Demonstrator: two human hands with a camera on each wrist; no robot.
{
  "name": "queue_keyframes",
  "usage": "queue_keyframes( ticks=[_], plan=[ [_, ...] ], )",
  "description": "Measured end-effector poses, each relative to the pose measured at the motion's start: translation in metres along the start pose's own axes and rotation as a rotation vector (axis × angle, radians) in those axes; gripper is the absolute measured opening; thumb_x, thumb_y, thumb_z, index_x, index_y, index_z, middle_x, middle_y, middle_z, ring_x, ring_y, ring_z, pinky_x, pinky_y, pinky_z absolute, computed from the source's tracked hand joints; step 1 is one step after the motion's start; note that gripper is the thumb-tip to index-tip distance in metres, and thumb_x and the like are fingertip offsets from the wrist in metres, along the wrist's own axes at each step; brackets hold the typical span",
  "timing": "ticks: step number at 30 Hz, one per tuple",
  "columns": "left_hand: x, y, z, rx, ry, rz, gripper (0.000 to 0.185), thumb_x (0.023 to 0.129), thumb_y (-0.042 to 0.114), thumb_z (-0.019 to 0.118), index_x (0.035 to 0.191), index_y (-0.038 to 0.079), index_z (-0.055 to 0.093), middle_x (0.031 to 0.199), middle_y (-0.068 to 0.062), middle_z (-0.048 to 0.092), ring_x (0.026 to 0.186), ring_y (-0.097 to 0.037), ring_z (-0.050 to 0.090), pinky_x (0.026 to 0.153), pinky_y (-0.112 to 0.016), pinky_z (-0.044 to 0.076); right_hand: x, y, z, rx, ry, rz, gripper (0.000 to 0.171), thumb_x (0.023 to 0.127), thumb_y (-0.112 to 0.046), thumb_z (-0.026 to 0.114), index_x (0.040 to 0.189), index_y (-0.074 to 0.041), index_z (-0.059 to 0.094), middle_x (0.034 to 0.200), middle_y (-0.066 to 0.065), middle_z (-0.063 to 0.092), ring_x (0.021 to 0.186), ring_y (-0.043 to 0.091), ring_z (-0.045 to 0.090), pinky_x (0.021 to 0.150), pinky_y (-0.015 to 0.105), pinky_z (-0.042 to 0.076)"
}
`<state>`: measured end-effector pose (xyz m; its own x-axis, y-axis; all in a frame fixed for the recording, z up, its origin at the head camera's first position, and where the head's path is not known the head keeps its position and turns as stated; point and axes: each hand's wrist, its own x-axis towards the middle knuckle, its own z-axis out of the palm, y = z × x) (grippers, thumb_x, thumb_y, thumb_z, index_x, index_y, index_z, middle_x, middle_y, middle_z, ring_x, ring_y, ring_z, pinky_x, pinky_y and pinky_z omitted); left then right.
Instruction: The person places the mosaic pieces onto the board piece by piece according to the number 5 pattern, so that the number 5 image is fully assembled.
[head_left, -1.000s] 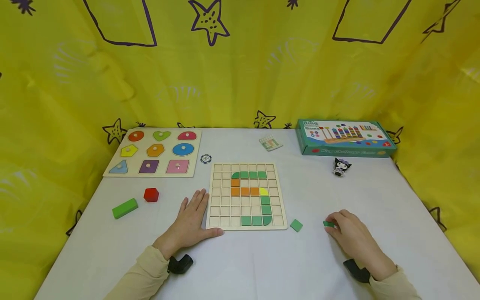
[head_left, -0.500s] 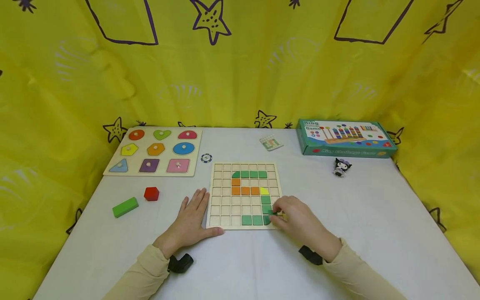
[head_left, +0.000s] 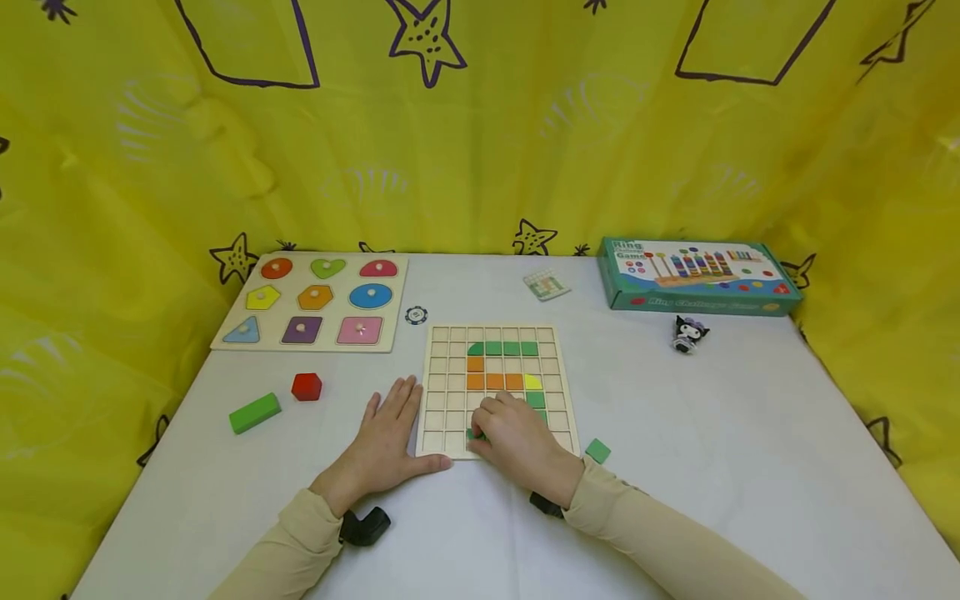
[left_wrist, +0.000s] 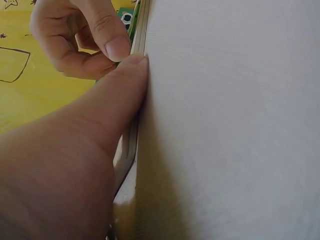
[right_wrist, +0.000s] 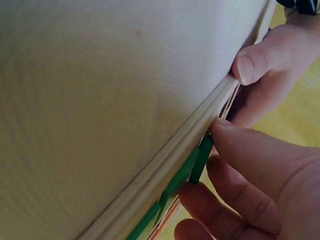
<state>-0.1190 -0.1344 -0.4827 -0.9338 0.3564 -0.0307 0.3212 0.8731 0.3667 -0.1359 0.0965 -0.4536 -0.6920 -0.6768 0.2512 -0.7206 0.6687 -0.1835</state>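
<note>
A wooden grid board [head_left: 447, 398] bears green, orange and yellow tiles in its cells. My right hand [head_left: 519, 433] is over its lower middle and pinches a green square tile [right_wrist: 201, 159] between thumb and fingers, at the bottom row beside other green tiles. In the head view that hand hides part of the bottom row. My left hand [head_left: 381, 442] lies with straight fingers along the board's left side, its thumb [left_wrist: 125, 75] at the front edge. One loose green tile [head_left: 597, 451] lies on the table right of the board, close to the right sleeve.
Left of the board are a red block [head_left: 307, 387], a green block [head_left: 255, 413] and a knobbed shape puzzle [head_left: 341, 300]. Behind it lie a poker chip [head_left: 416, 315] and a small patterned card [head_left: 546, 285]. A game box [head_left: 701, 279] and a small figurine [head_left: 688, 333] stand back right.
My right hand has carried a green tile from the table at the right leftward to the board's bottom row. The left hand has stayed in place.
</note>
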Motion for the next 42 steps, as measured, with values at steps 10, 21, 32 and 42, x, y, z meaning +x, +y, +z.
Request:
queue_keyframes(
  ticks=[10,21,32,42],
  plan=[
    [0.000,0.002,-0.002,0.010,-0.016,-0.008,0.118,0.077,0.076,0.061,0.151,-0.007,0.022,0.159,-0.021,0.017,0.146,-0.036,0.007,0.113,-0.059,0.003,-0.003,0.001,0.000,0.021,-0.013,-0.041,0.011,0.084,-0.024,0.078,0.078,-0.019,0.070,0.082,-0.008,0.061,0.077,0.014,0.049,0.065,0.026,0.041],
    [0.000,0.004,-0.001,-0.014,-0.018,-0.017,0.118,0.077,0.075,0.061,0.152,-0.006,0.021,0.159,-0.020,0.015,0.146,-0.035,0.005,0.113,-0.058,0.000,-0.057,0.054,-0.034,0.155,0.089,0.149,0.010,0.087,-0.008,0.075,0.097,-0.008,0.073,0.095,-0.003,0.066,0.088,0.017,0.055,0.077,0.033,0.048],
    [-0.001,0.002,-0.003,-0.017,-0.014,-0.024,0.118,0.076,0.074,0.062,0.152,-0.006,0.021,0.159,-0.020,0.015,0.146,-0.035,0.006,0.113,-0.058,0.001,-0.108,0.077,-0.045,0.139,-0.033,0.427,0.030,0.078,-0.028,0.084,0.097,-0.008,0.071,0.080,-0.008,0.058,0.077,0.013,0.049,0.069,0.033,0.044],
    [-0.001,0.004,-0.004,-0.027,-0.015,-0.019,0.117,0.077,0.073,0.064,0.152,-0.006,0.021,0.159,-0.020,0.016,0.146,-0.035,0.006,0.113,-0.058,0.001,-0.115,0.069,-0.043,0.030,-0.058,0.440,0.028,0.079,-0.025,0.083,0.098,-0.010,0.069,0.090,-0.001,0.057,0.082,0.020,0.054,0.065,0.035,0.044]
  ],
)
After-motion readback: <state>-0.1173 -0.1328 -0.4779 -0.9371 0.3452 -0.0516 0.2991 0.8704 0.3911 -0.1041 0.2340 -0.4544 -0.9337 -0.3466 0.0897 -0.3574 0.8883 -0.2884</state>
